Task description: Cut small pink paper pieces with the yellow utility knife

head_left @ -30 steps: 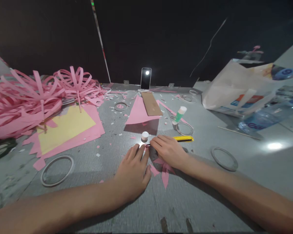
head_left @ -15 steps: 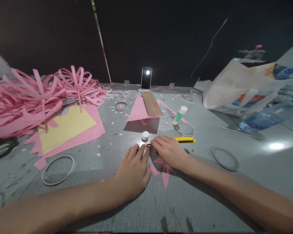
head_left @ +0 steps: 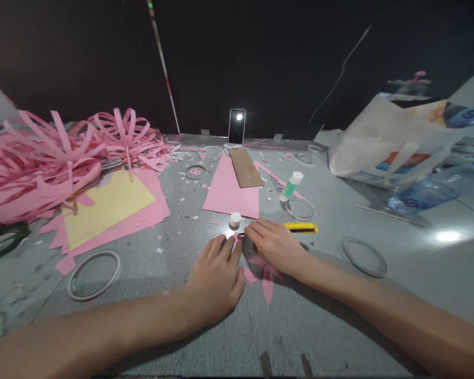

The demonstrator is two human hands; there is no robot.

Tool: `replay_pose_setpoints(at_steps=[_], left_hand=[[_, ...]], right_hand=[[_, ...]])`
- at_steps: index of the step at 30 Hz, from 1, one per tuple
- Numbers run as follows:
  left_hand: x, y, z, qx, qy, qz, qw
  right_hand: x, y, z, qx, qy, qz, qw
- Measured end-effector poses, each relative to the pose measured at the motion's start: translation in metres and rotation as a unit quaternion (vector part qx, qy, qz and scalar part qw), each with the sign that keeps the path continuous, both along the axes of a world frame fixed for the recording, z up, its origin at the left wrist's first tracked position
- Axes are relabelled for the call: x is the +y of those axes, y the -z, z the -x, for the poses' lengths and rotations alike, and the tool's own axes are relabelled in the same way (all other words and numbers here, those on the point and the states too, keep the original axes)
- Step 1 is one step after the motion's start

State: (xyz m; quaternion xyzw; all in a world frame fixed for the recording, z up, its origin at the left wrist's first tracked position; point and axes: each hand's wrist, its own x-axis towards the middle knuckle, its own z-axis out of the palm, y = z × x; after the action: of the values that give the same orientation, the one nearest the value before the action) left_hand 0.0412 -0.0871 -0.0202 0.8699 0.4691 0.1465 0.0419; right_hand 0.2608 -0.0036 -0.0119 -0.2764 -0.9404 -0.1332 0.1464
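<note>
right hand closed on cutter, left hand flat on pink paper

the right hand (head_left: 274,245) is closed around the yellow and black plastic utility knife (head_left: 300,227); the handle end projects to the right and the dark tip lies between the hands. the left hand (head_left: 215,276) is open, palm down, fingertips at a small pink paper scrap (head_left: 237,238) beside the tip. pointed pink paper pieces (head_left: 267,287) lie partly beneath the right hand.

directly beyond the fingers stands a short white round cap (head_left: 235,220). behind it, a pink paper sheet (head_left: 229,195) lies flat, overlapped by a brown cardboard strip (head_left: 246,168). to the right, a green and white glue stick (head_left: 291,186) stands tilted, near a grey ring-shaped roll (head_left: 299,209).
</note>
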Motion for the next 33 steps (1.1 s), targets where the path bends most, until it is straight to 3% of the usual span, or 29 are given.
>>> replay_pose_setpoints(at_steps=[11, 27, 33], left_hand=[[0.002, 0.007, 0.001, -0.002, 0.002, -0.007, 1.000], [0.006, -0.004, 0.003, -0.018, 0.024, -0.012, 0.999], [0.008, -0.001, 0.004, -0.013, 0.024, -0.032, 0.999]], right_hand=[[0.000, 0.001, 0.000, 0.002, 0.002, 0.008, 1.000], [-0.001, -0.001, -0.002, -0.012, 0.004, 0.004, 1.000], [-0.001, -0.001, -0.001, -0.012, 0.004, -0.008, 1.000]])
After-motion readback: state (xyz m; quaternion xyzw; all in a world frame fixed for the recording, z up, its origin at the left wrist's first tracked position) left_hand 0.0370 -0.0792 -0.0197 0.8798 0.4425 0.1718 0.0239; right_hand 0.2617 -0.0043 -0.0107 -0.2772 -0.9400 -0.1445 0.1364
